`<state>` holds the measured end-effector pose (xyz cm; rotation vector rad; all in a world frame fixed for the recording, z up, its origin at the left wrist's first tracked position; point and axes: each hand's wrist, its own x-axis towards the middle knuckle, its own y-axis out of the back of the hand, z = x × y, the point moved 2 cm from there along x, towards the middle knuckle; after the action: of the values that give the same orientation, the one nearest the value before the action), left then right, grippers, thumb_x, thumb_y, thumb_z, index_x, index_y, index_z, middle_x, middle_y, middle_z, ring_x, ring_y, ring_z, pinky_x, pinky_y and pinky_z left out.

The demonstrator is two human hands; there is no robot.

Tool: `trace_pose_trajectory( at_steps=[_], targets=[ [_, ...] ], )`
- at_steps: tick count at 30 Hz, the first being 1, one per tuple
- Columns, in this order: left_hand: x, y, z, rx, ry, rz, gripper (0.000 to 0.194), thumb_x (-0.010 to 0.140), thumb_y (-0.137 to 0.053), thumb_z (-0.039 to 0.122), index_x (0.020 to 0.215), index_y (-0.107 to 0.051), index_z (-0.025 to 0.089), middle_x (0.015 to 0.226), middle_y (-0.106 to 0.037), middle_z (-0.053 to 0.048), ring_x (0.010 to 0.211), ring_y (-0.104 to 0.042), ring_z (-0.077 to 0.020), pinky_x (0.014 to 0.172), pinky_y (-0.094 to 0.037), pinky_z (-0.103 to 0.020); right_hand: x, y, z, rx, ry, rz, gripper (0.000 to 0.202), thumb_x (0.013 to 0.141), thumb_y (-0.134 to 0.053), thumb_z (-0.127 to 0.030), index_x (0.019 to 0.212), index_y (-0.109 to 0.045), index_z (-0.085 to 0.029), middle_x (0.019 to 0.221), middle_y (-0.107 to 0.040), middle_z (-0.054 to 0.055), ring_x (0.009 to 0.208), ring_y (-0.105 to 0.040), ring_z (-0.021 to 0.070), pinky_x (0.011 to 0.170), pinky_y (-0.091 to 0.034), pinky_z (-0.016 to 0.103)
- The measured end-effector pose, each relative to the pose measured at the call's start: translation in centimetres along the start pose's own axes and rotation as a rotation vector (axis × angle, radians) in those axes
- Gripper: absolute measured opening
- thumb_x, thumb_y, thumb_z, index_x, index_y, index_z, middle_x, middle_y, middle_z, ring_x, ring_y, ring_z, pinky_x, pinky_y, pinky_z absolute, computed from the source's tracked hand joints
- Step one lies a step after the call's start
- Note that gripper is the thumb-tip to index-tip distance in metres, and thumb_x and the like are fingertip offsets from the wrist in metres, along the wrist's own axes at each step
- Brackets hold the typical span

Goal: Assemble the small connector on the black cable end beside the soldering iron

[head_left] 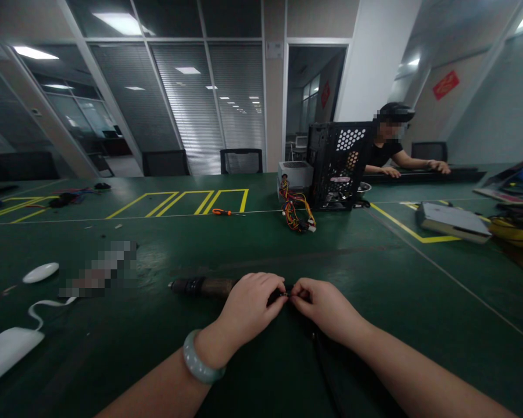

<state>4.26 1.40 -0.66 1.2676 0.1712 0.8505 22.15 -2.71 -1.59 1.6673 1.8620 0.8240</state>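
A dark cylindrical tool that looks like an electric screwdriver [200, 285] lies on the green table, its narrow tip pointing left. My left hand [255, 299] is closed around its rear end, thumb and fingers pinched together; a pale bracelet circles that wrist. Fingertip to fingertip with it, my right hand [325, 305] pinches something small and dark at the tool's end, seemingly the end of a black cable [325, 366]. The cable runs from below that hand toward the near table edge. My fingers hide the exact join.
Beyond my hands stand a black computer case [342, 165] and a power supply [295, 174] with coloured wires [294, 212]. An orange-handled screwdriver [222, 212] lies farther back. White devices [11, 351] are at left, a silver box [453, 222] at right. Another person [386, 151] works behind the case.
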Motion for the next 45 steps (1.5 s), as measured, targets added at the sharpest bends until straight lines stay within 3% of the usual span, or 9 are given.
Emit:
trace_pose_trajectory(
  at_steps=[8, 13, 25, 30, 37, 45],
  targets=[
    [-0.04, 0.23, 0.05, 0.024, 0.023, 0.005, 0.017, 0.089, -0.058, 0.032, 0.103, -0.059, 0.023, 0.103, -0.065, -0.001, 0.097, -0.060, -0.0209, 0.088, -0.045, -0.039, -0.07, -0.02, -0.05, 0.004, -0.001, -0.005, 0.012, 0.085, -0.054, -0.027, 0.084, -0.064, -0.022, 0.072, -0.066, -0.002, 0.065, -0.058, 0.0132, 0.058, -0.036, 0.023],
    [0.02, 0.49, 0.27, 0.016, -0.014, -0.009, 0.010, 0.090, -0.056, 0.027, 0.098, -0.060, 0.023, 0.102, -0.066, -0.001, 0.097, -0.060, -0.0202, 0.087, -0.045, -0.038, -0.02, 0.12, -0.42, 0.011, -0.014, -0.026, 0.012, 0.085, -0.054, -0.028, 0.083, -0.064, -0.022, 0.073, -0.067, -0.002, 0.065, -0.059, 0.0135, 0.058, -0.036, 0.023],
    [-0.01, 0.83, 0.53, 0.019, -0.010, -0.003, 0.014, 0.094, -0.049, 0.029, 0.097, -0.061, 0.022, 0.100, -0.066, -0.001, 0.093, -0.060, -0.0186, 0.084, -0.044, -0.036, 0.00, 0.09, -0.42, 0.014, -0.026, -0.043, 0.013, 0.086, -0.054, -0.029, 0.084, -0.064, -0.021, 0.075, -0.067, -0.001, 0.067, -0.060, 0.0139, 0.059, -0.038, 0.023],
    [-0.09, 0.79, 0.54, 0.015, -0.008, -0.001, 0.016, 0.089, -0.059, 0.033, 0.101, -0.060, 0.023, 0.102, -0.065, 0.000, 0.095, -0.059, -0.0195, 0.086, -0.044, -0.036, 0.03, 0.01, -0.39, 0.014, -0.023, -0.043, 0.012, 0.086, -0.054, -0.028, 0.084, -0.063, -0.021, 0.073, -0.067, -0.002, 0.065, -0.060, 0.0135, 0.058, -0.037, 0.023],
    [-0.03, 0.72, 0.53, 0.027, -0.006, -0.003, 0.014, 0.094, -0.050, 0.029, 0.097, -0.061, 0.022, 0.098, -0.065, -0.002, 0.092, -0.060, -0.0192, 0.083, -0.044, -0.036, 0.08, 0.05, -0.36, 0.005, -0.031, -0.041, 0.012, 0.086, -0.054, -0.029, 0.084, -0.063, -0.021, 0.073, -0.067, -0.001, 0.065, -0.060, 0.0139, 0.058, -0.037, 0.023],
    [-0.11, 0.65, 0.45, 0.013, 0.000, -0.001, 0.010, 0.089, -0.057, 0.029, 0.097, -0.060, 0.023, 0.099, -0.065, 0.000, 0.093, -0.059, -0.0195, 0.084, -0.043, -0.037, 0.06, 0.08, -0.30, 0.005, -0.018, -0.034, 0.011, 0.085, -0.054, -0.028, 0.084, -0.063, -0.022, 0.072, -0.067, -0.002, 0.064, -0.060, 0.0137, 0.057, -0.037, 0.023]
  ],
)
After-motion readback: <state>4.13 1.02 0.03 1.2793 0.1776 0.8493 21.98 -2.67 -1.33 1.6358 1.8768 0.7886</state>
